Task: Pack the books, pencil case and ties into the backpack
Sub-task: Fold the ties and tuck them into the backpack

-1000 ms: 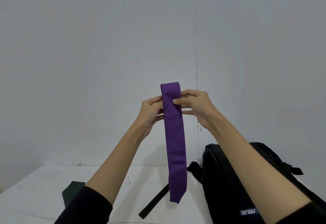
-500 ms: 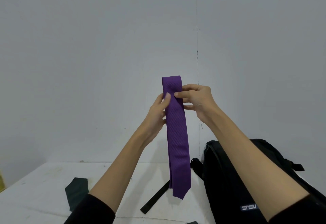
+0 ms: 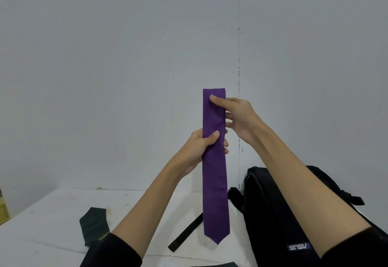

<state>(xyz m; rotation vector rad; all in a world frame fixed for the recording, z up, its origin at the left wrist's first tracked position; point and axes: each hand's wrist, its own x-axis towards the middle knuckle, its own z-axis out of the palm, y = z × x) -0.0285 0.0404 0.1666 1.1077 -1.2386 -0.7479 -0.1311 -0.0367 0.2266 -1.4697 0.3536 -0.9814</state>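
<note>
both hands (image 3: 239, 115) pinch one purple tie (image 3: 214, 161); one backpack (image 3: 273, 214) beside.

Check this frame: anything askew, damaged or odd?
Nothing damaged. The purple tie hangs straight, pinched by the right hand near its folded top and the left hand lower. One backpack strap trails loose across the table.

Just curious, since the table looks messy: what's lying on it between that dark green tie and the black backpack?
In the head view, a flat black strap lies on the white table between the dark green tie and the black backpack. The held purple tie hangs over that gap.
</note>
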